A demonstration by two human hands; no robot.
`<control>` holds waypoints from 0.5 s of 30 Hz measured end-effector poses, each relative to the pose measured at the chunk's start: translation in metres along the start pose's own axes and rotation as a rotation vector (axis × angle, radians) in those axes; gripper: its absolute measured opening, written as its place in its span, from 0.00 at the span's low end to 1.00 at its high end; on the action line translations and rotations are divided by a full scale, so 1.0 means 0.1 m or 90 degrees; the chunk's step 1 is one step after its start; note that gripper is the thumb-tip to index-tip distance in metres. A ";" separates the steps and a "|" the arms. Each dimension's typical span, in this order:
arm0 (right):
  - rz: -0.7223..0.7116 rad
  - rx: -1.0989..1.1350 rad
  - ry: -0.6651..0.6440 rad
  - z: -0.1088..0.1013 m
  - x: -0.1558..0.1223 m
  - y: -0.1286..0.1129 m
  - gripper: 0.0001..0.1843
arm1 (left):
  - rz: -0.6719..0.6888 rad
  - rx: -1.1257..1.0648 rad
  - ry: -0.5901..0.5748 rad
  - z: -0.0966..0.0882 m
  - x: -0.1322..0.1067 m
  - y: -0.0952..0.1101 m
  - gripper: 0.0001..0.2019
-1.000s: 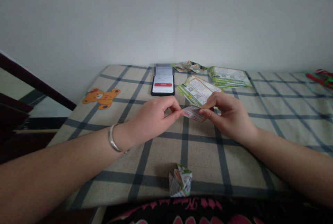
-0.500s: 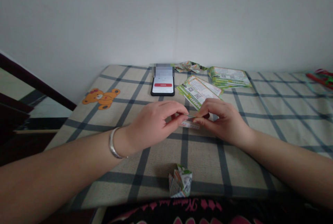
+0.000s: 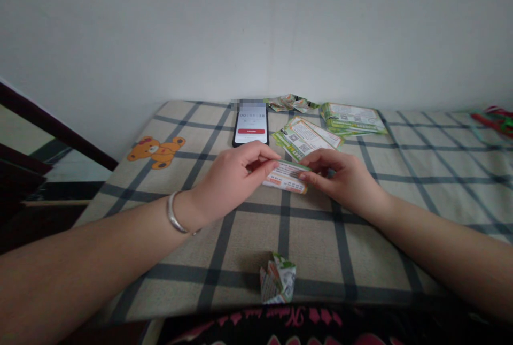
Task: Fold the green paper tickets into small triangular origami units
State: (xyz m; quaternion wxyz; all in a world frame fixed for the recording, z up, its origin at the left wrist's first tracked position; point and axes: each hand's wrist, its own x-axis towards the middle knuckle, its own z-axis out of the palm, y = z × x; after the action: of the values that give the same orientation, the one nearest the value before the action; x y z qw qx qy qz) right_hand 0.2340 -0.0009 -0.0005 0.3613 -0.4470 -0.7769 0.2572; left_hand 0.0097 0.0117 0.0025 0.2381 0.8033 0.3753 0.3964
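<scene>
Between my two hands is a printed paper sheet (image 3: 289,176), white with green and orange print, with a straight green upper edge that looks folded. My left hand (image 3: 236,182), below a silver bangle, pinches its left end between thumb and fingers. At the other end my right hand (image 3: 340,176) pinches it the same way. Just behind the hands lie loose printed leaflets (image 3: 306,139) with green borders. Nearer the table's front edge sits a small folded paper piece (image 3: 278,278) with pointed flaps.
A phone (image 3: 251,125) showing a timer rests near the wall. Beside it are crumpled-looking folded papers (image 3: 292,102) and a leaflet stack (image 3: 355,119). An orange bear picture (image 3: 156,151) lies left on the checked tablecloth (image 3: 180,265). A red and green object (image 3: 495,120) is at far right.
The paper has tipped so its printed face now shows, where before mostly a thin edge was visible. Both hands have shifted slightly up and left.
</scene>
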 end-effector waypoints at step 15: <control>0.029 0.074 0.074 0.02 0.01 0.10 0.11 | -0.086 -0.134 -0.009 0.04 0.03 -0.07 0.08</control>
State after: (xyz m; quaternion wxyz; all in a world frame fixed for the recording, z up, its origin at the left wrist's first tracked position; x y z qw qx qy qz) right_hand 0.2376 0.0048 -0.0088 0.4251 -0.4571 -0.7281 0.2833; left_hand 0.0109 0.0183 -0.0028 0.3501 0.7496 0.3831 0.4107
